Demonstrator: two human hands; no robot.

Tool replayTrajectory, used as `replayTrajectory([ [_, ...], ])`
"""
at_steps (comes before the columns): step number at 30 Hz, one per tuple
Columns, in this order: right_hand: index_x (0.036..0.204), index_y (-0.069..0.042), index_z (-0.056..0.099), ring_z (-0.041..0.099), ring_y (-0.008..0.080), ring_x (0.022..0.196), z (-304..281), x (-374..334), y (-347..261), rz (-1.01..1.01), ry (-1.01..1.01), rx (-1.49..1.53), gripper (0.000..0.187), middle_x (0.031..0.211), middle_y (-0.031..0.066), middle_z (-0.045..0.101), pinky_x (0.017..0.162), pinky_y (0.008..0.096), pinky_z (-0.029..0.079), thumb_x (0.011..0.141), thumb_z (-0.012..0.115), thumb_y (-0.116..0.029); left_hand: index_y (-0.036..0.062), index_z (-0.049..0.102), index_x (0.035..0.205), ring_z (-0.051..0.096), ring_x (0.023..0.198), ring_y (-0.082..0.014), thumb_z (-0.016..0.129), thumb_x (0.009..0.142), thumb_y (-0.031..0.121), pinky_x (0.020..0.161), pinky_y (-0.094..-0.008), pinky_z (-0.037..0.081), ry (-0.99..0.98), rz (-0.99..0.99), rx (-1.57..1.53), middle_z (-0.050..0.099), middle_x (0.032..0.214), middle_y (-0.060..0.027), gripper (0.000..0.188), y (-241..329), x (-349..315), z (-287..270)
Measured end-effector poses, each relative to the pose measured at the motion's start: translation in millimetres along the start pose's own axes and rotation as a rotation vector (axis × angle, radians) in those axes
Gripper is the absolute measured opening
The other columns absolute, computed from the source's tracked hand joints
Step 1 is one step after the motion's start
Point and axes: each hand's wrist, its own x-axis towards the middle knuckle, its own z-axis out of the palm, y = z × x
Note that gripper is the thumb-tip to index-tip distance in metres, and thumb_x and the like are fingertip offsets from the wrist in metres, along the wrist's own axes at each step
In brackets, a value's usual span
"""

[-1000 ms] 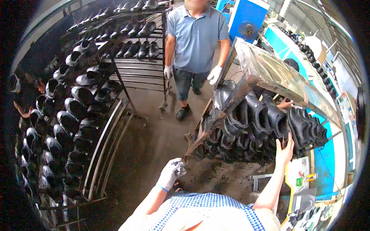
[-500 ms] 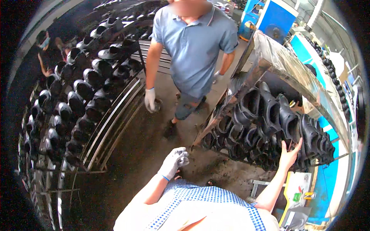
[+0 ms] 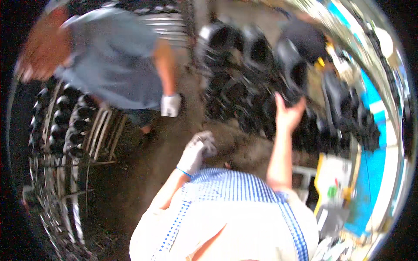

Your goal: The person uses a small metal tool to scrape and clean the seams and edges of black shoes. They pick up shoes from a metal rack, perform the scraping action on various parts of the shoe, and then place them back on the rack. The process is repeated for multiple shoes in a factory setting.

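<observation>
My bare right hand (image 3: 289, 114) grips the lower end of a black shoe (image 3: 291, 63), thumb on one side and fingers on the other. The shoe stands upright among the rows of black shoes (image 3: 237, 93) on the rack in front of me. In a pale work glove with grey fingertips, my left hand (image 3: 198, 150) is curled closed in front of my checked apron (image 3: 230, 185). It touches no shoe, and I see nothing in it. Motion blurs the shoes around my right hand.
A person in a blue shirt (image 3: 115, 56) stands close at the left, one gloved hand (image 3: 170, 105) hanging down. Behind them is a metal rack (image 3: 102, 130) with more black shoes. A blue panel (image 3: 363, 191) runs along the right, beside a yellow-edged board (image 3: 335, 174).
The view has swung toward the right rack. My right hand, still at a shoe, has moved up and left in view. The person in blue now appears farther left and closer.
</observation>
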Motion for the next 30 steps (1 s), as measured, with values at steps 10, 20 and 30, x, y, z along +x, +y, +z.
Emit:
replayTrajectory([
  [10, 0.125, 0.007, 0.045, 0.061, 0.0159, 0.089, -26, 2, 14, -0.160, 0.085, 0.288, 0.080, 0.105, 0.0126, 0.061, 0.078, 0.0296, 0.051, 0.065, 0.089, -0.022, 0.0048, 0.053, 0.124, 0.058, 0.083, -0.0138, 0.055, 0.096, 0.009, 0.075, -0.0287, 0.052, -0.105, -0.046, -0.085, 0.060, 0.102, -0.0072, 0.028, -21, -14, 68],
  [20, 0.127, 0.002, 0.042, 0.058, 0.0146, 0.100, -91, 4, 3, -0.072, -0.021, 0.725, 0.076, 0.115, 0.0085, 0.054, 0.082, 0.0282, 0.050, 0.064, 0.084, -0.010, 0.0042, 0.048, 0.131, 0.060, 0.092, -0.0138, 0.054, 0.096, 0.013, 0.088, -0.0331, 0.052, -0.466, 0.060, 0.156, 0.061, 0.110, -0.0072, 0.036, 9, 2, 121],
  [30, 0.136, 0.002, 0.041, 0.056, 0.0250, 0.114, -220, -75, 85, 0.172, -0.281, 0.842, 0.086, 0.127, 0.0142, 0.054, 0.103, 0.0398, 0.042, 0.059, 0.078, -0.003, 0.0098, 0.043, 0.138, 0.055, 0.119, -0.0269, 0.055, 0.097, 0.032, 0.101, -0.0438, 0.046, -0.470, -0.235, -0.343, 0.055, 0.132, -0.0121, 0.048, 6, 30, 175],
])
